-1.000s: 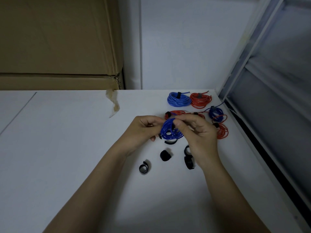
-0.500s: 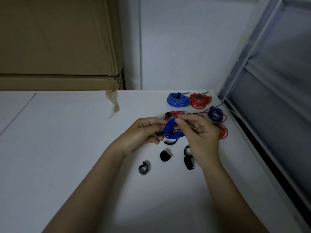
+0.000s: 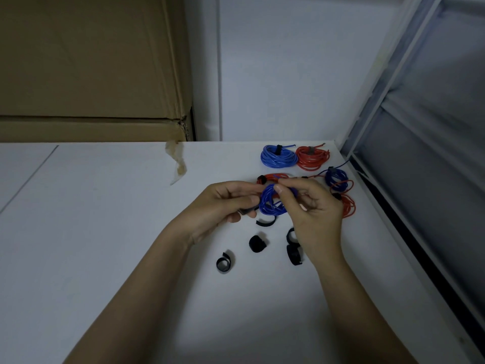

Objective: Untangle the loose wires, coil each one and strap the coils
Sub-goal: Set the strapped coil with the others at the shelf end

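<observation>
blue coil [image 3: 270,204] held up just above the table [image 3: 105,219], between both hands. left hand [image 3: 223,203] curled at the coil's left edge, fingers pinching a dark strap end [image 3: 248,212] against it. right hand [image 3: 312,206] gripping the coil's upper right, thumb and forefinger pinched over the top of the loops (probably on the strap there, though too small to tell). hands close together, joined only through the coil. below them on the table, loose black straps: an open curved strip [image 3: 266,222] just under the coil, a rolled one [image 3: 257,243] nearer, a curled one [image 3: 224,263] to the left, two more [image 3: 293,254] partly hidden by the right wrist. at the far right corner, strapped coils lying flat: a blue one [image 3: 278,156] touching a red one [image 3: 312,157], behind them the wall. nearer, a red coil [image 3: 273,177] partly hidden behind the hands, a dark blue coil [image 3: 336,177] with a red loop across it, and another red coil [image 3: 347,207] beside the right hand. cardboard box [image 3: 91,74] standing at the table's far left, a scrap of tape [image 3: 178,164] hanging from its corner onto the table. window frame [image 3: 406,153] along the right edge.
</observation>
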`<state>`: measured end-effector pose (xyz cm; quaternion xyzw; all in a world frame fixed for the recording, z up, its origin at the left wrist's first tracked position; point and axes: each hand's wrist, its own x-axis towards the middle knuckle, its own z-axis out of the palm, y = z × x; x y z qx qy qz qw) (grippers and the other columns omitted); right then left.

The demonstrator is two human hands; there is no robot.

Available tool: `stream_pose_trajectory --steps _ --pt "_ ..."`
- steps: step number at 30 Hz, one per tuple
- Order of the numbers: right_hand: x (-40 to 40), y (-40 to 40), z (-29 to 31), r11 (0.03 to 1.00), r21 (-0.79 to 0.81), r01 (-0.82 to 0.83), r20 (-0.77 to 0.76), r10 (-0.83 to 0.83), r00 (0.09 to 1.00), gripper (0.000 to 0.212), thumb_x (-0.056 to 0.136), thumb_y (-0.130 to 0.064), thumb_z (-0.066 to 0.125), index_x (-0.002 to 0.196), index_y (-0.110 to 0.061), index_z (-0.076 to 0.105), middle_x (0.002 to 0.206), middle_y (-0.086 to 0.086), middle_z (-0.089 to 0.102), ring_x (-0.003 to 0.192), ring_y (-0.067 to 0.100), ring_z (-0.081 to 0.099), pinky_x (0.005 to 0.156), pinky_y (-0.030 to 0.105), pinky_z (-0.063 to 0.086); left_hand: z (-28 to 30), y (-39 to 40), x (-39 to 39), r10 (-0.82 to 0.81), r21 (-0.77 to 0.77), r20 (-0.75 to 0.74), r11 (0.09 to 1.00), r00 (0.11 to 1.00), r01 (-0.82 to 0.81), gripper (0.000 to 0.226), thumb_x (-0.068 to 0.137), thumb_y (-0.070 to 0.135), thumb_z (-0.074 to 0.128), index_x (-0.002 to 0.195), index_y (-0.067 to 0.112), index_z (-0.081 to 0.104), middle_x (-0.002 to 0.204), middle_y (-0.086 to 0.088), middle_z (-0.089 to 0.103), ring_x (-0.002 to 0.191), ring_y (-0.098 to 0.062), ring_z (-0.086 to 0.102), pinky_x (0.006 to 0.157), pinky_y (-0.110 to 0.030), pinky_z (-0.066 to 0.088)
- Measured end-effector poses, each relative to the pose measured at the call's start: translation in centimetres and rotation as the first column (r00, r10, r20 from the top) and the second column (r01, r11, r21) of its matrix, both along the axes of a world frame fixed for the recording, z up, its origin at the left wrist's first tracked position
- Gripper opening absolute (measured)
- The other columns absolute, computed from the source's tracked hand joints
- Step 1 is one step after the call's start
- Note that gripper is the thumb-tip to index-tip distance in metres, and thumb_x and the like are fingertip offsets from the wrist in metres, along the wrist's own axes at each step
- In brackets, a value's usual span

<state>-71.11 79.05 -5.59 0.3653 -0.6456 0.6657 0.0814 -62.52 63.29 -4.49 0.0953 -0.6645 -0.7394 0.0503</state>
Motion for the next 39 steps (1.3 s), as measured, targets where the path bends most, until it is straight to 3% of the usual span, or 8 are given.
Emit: stream_pose_trajectory --steps 4,10,17,21,25,30,35,39 --pt "0.19 -0.08 -0.30 0.998 0.059 -0.019 -0.048 0.021 0.999 0.017 0.084 -0.006 0.068 0.098 -0.015 0.070 0.093 0.002 0.070 0.087 0.024 0.068 0.073 0.045 0.057 -0.20 -0.10 0.05 0.020 -0.021 -0.004 1.000 1.000 -0.020 0.023 0.089 0.005 0.060 0.100 0.019 0.074 0.082 0.001 0.073 0.067 -0.005 0.060 0.055 -0.014 0.040" --pt "0.30 -0.28 -0.34 0.995 0.096 -0.008 -0.150 0.023 0.988 0.015 0.083 -0.006 0.069 0.096 -0.013 0.071 0.090 -0.003 0.069 0.084 0.012 0.066 0.071 0.036 0.056 -0.18 0.09 0.17 -0.037 -0.020 -0.022 0.999 0.999 0.036 0.030 0.074 0.029 0.069 0.102 0.018 0.074 0.077 0.002 0.069 0.063 -0.006 0.055 0.054 -0.014 0.038" --pt "0.26 -0.35 -0.77 0.992 0.126 0.009 -0.209 0.017 0.978 0.013 0.082 -0.006 0.070 0.094 -0.008 0.072 0.090 -0.004 0.068 0.084 0.006 0.065 0.070 0.022 0.054 -0.36 0.14 0.18 -0.023 -0.130 0.013 0.991 1.000 0.025 0.016 0.085 0.013 0.068 0.100 0.012 0.075 0.075 -0.005 0.068 0.063 -0.008 0.054 0.054 -0.018 0.037" --pt "0.26 -0.35 -0.68 0.994 0.103 -0.021 -0.079 0.030 0.996 0.014 0.084 -0.009 0.070 0.096 -0.016 0.071 0.090 -0.003 0.071 0.082 0.013 0.068 0.070 0.031 0.057 -0.36 0.09 0.23 0.017 -0.069 0.037 0.997 0.999 -0.014 0.015 0.086 0.014 0.065 0.092 0.018 0.077 0.070 -0.001 0.068 0.062 -0.004 0.057 0.055 -0.015 0.041" --pt "0.49 -0.39 -0.49 0.995 0.042 -0.085 0.115 0.080 0.990 0.015 0.084 -0.005 0.069 0.094 -0.015 0.071 0.088 -0.007 0.072 0.083 0.008 0.069 0.070 0.018 0.053 -0.40 0.09 0.21 0.040 0.044 0.030 0.998 0.999 -0.041 0.020 0.088 0.006 0.059 0.095 0.014 0.076 0.067 -0.001 0.067 0.059 -0.005 0.057 0.054 -0.015 0.043" --pt "0.32 -0.38 -0.27 0.991 0.049 -0.127 0.163 0.118 0.980 0.017 0.083 -0.007 0.071 0.091 -0.021 0.071 0.088 -0.010 0.072 0.083 0.005 0.068 0.071 0.014 0.051 -0.17 0.04 0.30 -0.027 0.055 0.046 0.998 0.999 0.024 0.029 0.071 0.028 0.069 0.096 0.015 0.075 0.072 0.001 0.067 0.060 -0.005 0.055 0.056 -0.015 0.043" --pt "0.59 -0.44 -0.48 0.987 0.067 -0.144 0.068 0.140 0.988 0.020 0.083 -0.008 0.070 0.092 -0.026 0.070 0.094 -0.008 0.070 0.088 0.008 0.067 0.072 0.020 0.054 -0.19 0.22 0.21 -0.028 -0.029 0.049 0.999 0.998 0.029 0.036 0.071 0.029 0.071 0.102 0.011 0.070 0.084 -0.001 0.070 0.070 -0.010 0.055 0.065 -0.020 0.042" --pt "0.00 -0.46 -0.66 0.989 0.147 -0.026 -0.145 0.048 0.988 0.012 0.085 -0.004 0.067 0.094 -0.008 0.073 0.101 0.005 0.063 0.097 0.016 0.062 0.082 0.023 0.052 -0.11 0.34 0.13 0.014 -0.038 0.029 0.999 0.999 -0.013 0.016 0.083 0.011 0.068 0.099 0.010 0.071 0.081 0.000 0.073 0.066 -0.004 0.057 0.057 -0.013 0.042"
